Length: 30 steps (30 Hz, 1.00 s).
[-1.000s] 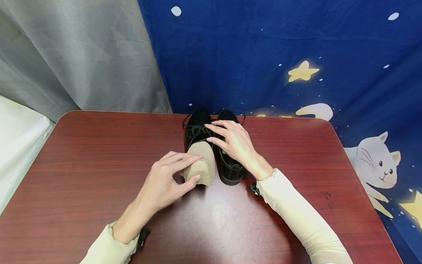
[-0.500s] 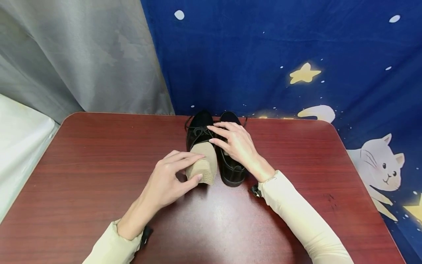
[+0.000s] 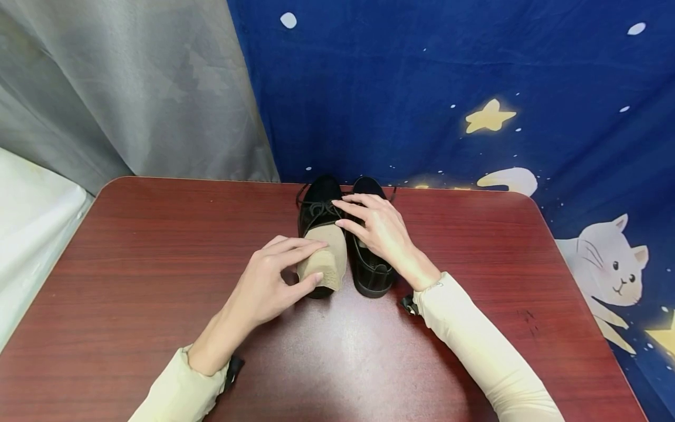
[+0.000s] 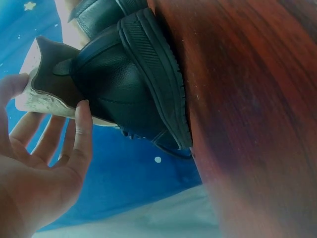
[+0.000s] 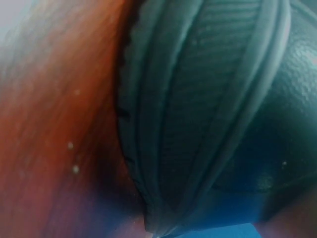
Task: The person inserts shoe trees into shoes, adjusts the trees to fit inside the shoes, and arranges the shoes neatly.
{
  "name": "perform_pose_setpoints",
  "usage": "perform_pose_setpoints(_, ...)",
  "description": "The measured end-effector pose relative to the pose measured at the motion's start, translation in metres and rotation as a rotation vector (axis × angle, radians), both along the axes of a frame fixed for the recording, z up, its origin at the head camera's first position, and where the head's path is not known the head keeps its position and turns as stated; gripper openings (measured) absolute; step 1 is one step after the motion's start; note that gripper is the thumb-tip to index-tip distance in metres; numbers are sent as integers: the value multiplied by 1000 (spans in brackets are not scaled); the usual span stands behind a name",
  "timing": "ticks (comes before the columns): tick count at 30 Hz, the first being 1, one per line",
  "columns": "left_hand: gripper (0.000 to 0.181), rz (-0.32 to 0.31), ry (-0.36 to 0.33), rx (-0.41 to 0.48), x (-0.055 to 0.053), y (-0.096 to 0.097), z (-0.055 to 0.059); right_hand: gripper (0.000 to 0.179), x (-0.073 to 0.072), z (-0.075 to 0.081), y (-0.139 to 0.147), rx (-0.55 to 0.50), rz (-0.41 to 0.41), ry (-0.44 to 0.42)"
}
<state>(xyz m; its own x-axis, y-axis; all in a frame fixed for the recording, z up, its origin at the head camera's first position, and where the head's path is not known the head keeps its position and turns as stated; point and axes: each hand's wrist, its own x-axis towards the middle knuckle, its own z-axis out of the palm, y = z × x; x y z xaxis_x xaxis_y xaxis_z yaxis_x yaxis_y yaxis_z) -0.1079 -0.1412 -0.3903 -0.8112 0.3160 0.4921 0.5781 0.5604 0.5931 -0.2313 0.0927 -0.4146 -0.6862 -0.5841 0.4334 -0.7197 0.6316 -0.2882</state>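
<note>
Two black lace-up shoes stand side by side on the table, toes away from me. From the opening of the left shoe (image 3: 323, 190) a beige insole (image 3: 328, 237) sticks out, its thick heel end raised above the shoe's heel. My left hand (image 3: 263, 280) pinches that heel end between thumb and fingers. In the left wrist view the insole (image 4: 57, 79) slopes up out of the shoe (image 4: 114, 69). My right hand (image 3: 382, 230) lies over the right shoe (image 3: 371, 280), fingers extended, tips at the left shoe's laces and opening edge. The right wrist view is filled by a shoe's ribbed sole (image 5: 208, 94).
The shoes stand near the far edge of the reddish-brown wooden table (image 3: 158, 264). Behind it hang a grey curtain (image 3: 158, 88) and a blue curtain (image 3: 369, 88) with stars and a cat. A white surface (image 3: 31, 217) lies beyond the left edge.
My left hand has shifted slightly forward with the insole's heel end, and more of the left shoe's heel shows beneath it. My right hand stays in place at the shoes.
</note>
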Motion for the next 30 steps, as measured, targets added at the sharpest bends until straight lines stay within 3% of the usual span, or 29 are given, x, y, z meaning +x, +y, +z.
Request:
perform_pose_setpoints(22,43,6,4,-7,-8,0,-2,40,1,0,0,-27,-3,-32)
perform_pose_setpoints(30,49,2,-37,-29,-6,0,0,39,0,0,0,-31,-5,-31)
